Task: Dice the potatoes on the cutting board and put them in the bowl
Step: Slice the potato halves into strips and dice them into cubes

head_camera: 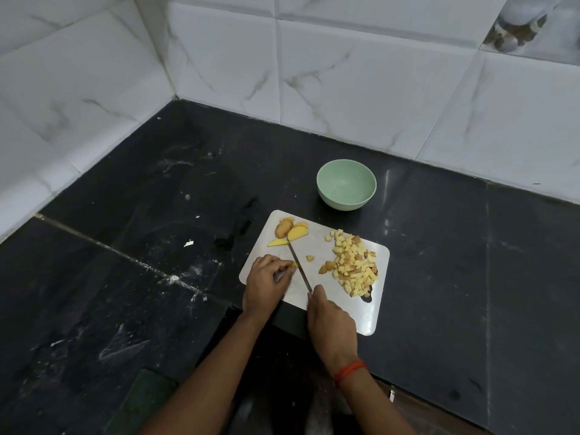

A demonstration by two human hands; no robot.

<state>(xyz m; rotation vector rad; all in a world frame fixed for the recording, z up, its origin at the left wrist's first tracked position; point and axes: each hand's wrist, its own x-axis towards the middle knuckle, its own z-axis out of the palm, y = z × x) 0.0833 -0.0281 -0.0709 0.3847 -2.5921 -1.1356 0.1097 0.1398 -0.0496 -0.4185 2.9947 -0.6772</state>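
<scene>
A white cutting board point(342, 246) lies on the black counter. A pile of diced potato point(353, 265) covers its right side. Several potato slices point(290, 231) lie at its far left corner, and one small cube point(310, 258) sits alone in the middle. My right hand point(331, 324) grips the handle of a knife point(298, 265), whose blade points away across the board. My left hand point(266, 284) pinches a small potato piece point(294, 264) against the board right beside the blade. A pale green bowl point(346, 184) stands empty just beyond the board.
White marble-look tiled walls meet in a corner at the back left. The black counter point(141, 230) carries white smears and crumbs to the left of the board. The board's near right corner overhangs the counter's front edge. A dark green object point(147, 400) lies at the bottom left.
</scene>
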